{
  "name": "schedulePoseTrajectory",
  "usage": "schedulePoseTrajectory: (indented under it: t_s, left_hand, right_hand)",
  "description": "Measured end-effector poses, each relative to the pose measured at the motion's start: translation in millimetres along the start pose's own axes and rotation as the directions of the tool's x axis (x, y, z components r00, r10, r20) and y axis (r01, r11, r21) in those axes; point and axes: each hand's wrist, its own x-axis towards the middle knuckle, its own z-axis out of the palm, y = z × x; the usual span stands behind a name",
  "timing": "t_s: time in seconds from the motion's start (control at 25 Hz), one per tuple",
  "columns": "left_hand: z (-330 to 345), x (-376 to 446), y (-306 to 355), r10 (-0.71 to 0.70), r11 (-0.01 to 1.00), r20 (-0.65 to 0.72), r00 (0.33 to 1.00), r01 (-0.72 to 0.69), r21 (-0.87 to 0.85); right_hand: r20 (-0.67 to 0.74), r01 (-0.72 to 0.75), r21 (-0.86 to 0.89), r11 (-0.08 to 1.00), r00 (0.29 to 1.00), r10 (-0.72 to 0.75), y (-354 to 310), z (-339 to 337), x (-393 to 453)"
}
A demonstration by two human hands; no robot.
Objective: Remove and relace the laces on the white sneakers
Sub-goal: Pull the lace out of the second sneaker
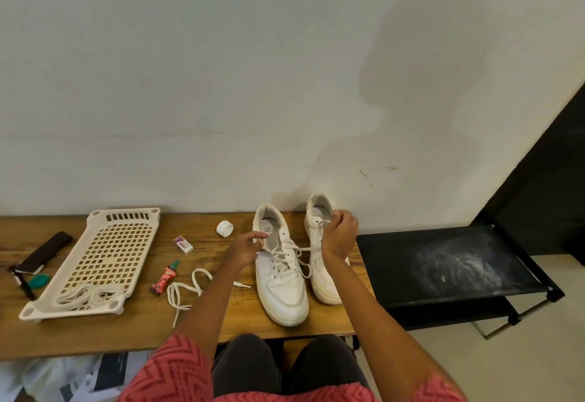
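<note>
Two white sneakers stand side by side on the wooden table [126, 332], toes toward me. The left sneaker [280, 275] is laced, with loose lace ends trailing to its right. My left hand [245, 249] hovers at its inner top edge, fingers pinched on a lace end. The right sneaker [319, 243] is partly hidden by my right hand [340, 232], which is closed on the lace near its top eyelets. A loose white lace [186, 287] lies curled on the table left of my left forearm.
A white perforated plastic tray [104, 256] holding more coiled laces sits at the left. Near it lie a red tube [163, 279], a small box [183, 244], a white tape roll [224, 228], a dark case [44, 253] and a pen. A black shelf [449, 265] stands to the right.
</note>
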Motion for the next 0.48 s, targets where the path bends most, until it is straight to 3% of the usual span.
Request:
schedulePoseTrajectory:
  t_s: [0.08, 0.16, 0.2, 0.24, 0.28, 0.32, 0.36, 0.4, 0.48]
  left_hand:
    - [0.8, -0.3, 1.3, 0.008, 1.000, -0.005, 1.000, -0.008, 0.008]
    - [0.7, -1.2, 5.2, 0.010, 1.000, -0.016, 1.000, -0.010, 0.026]
    - [1.4, -2.1, 7.4, 0.011, 0.999, -0.024, 1.000, -0.010, 0.043]
    - [2.6, -3.3, 10.7, 0.014, 0.997, -0.034, 0.999, -0.011, 0.078]
    - [4.3, -4.4, 15.6, 0.025, 0.988, -0.053, 0.998, -0.017, 0.153]
    - [6.0, -5.7, 22.3, 0.046, 0.964, -0.073, 0.996, -0.025, 0.266]
    - [7.4, -7.4, 29.5, 0.073, 0.917, -0.092, 0.993, -0.030, 0.398]
    - [8.8, -8.8, 37.4, 0.115, 0.854, -0.116, 0.987, -0.039, 0.519]
    - [10.1, -8.2, 49.4, 0.247, 0.703, -0.090, 0.965, -0.114, 0.702]
  right_hand:
    - [0.111, 0.142, 0.034, 0.989, 0.983, -0.145, -1.8, -7.6, -9.4]
    - [0.336, 0.089, 0.206, 0.974, 0.929, -0.156, -1.3, -14.6, -24.3]
    - [0.494, 0.039, 0.237, 0.971, 0.855, -0.155, -1.3, -18.7, -29.1]
    - [0.663, 0.010, 0.187, 0.982, 0.736, -0.134, 0.4, -21.2, -29.5]
    - [0.812, 0.068, 0.035, 0.997, 0.580, -0.068, 2.5, -23.9, -28.0]
    - [0.892, 0.258, -0.160, 0.953, 0.450, 0.028, 5.3, -25.4, -26.2]
    - [0.903, 0.500, -0.304, 0.811, 0.423, 0.077, 7.7, -24.3, -25.6]
    - [0.885, 0.639, -0.370, 0.675, 0.462, 0.047, 10.2, -20.9, -25.7]
    - [0.806, 0.622, -0.390, 0.679, 0.588, -0.076, 13.1, -13.6, -30.4]
